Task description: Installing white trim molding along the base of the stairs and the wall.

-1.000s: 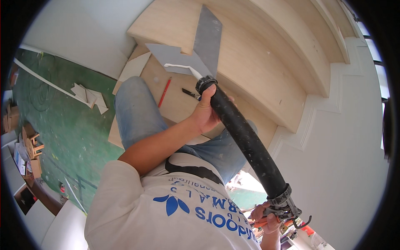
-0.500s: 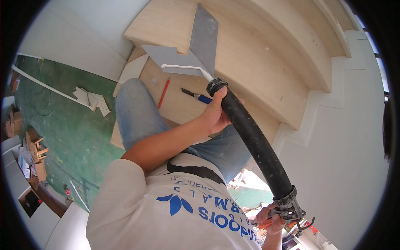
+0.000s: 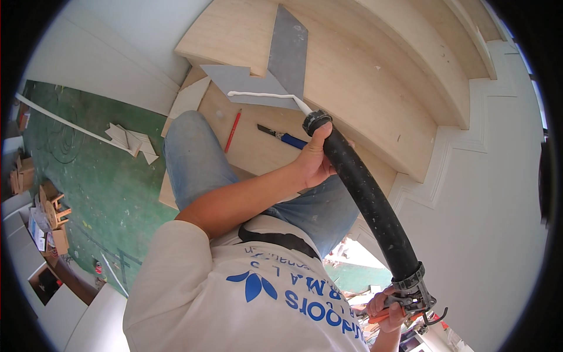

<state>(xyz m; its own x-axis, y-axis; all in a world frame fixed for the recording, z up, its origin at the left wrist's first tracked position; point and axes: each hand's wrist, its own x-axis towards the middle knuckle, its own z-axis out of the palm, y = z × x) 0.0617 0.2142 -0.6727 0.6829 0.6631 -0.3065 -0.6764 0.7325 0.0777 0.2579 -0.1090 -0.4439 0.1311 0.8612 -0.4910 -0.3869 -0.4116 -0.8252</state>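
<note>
A long black caulking gun (image 3: 366,199) slants across my lap. Near its nozzle end, my left hand (image 3: 316,155) is wrapped round the barrel from beneath. My right hand (image 3: 384,308) grips the orange-handled trigger end at lower right. The white nozzle (image 3: 302,105) touches or nearly touches a notched light-grey panel (image 3: 234,77), at the right end of a white bead of caulk (image 3: 258,94). A darker grey panel (image 3: 288,53) stretches away beyond it; I cannot tell whether the two are joined. A red pencil (image 3: 233,131) and a blue-handled utility knife (image 3: 287,138) lie on the wooden step nearby.
Pale wooden stair treads (image 3: 363,111) climb toward the upper right, beside a white panelled wall (image 3: 475,211). To my left, board offcuts (image 3: 132,141) lie on the green floor (image 3: 99,193). A wooden stool (image 3: 54,211) stands among cardboard boxes at far left.
The caulking gun and both hands have shifted slightly right. The nozzle has moved right along the light-grey panel, and the white bead is longer.
</note>
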